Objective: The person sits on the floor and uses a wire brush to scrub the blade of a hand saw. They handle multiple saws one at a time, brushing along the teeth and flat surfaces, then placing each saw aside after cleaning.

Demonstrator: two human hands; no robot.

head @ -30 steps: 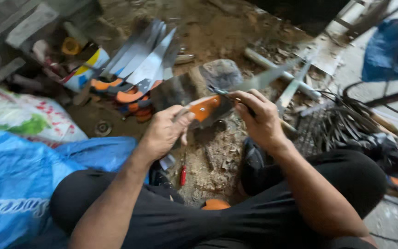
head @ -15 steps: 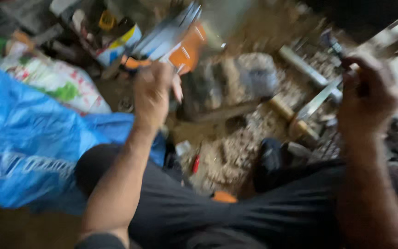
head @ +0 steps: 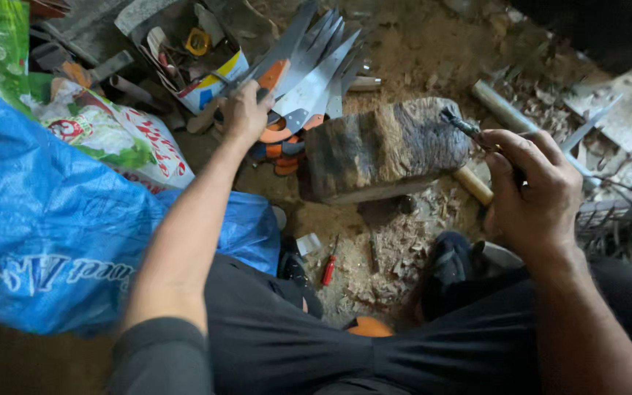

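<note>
**Left hand at the knife pile, right hand on a thin tool**

The left hand (head: 244, 111) was out at full stretch, fingers curled down onto the fanned pile of knives (head: 309, 69) past the wooden block (head: 385, 148). It was touching an orange-handled knife (head: 272, 75) at the near edge of the pile; whether it truly gripped the handle or just rested on it could not be told. The blades overlapped too much for a sure count: at least six grey blades showed, with several orange handles stacked below them.

The right hand (head: 534, 192) was closed in a fist around one thin dark metal tool (head: 461, 124), whose tip stuck out up and to the left, just over the right end of the block. One block, dark and worn on top, sat on the dirt floor between the two hands.

One pale wooden handle (head: 472, 184) lay just under the right fist. One small red screwdriver (head: 328, 269) lay among the wood shavings below the block. One blue woven sack (head: 45, 227) filled the left side, with a printed white and green bag (head: 118, 139) above it. One open cardboard box of odds and ends (head: 199, 62) sat beside the knives.
</note>
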